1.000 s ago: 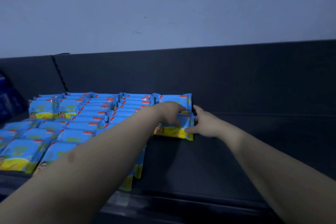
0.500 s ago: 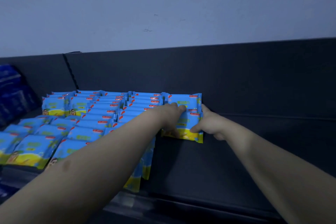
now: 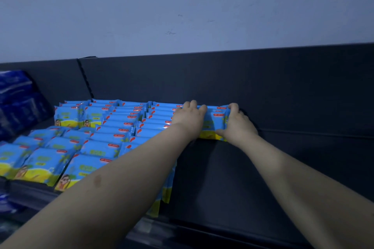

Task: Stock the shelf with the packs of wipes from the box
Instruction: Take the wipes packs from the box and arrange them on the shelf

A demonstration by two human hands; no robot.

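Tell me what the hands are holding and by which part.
A blue-and-yellow plastic pack of wipes: the left hand grips its upper left edge, the right hand its right side, thumb at the lower corner.

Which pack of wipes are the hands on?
The front pack in the rightmost row, beside bare shelf: left hand and right hand grip its sides; other packs are not held.
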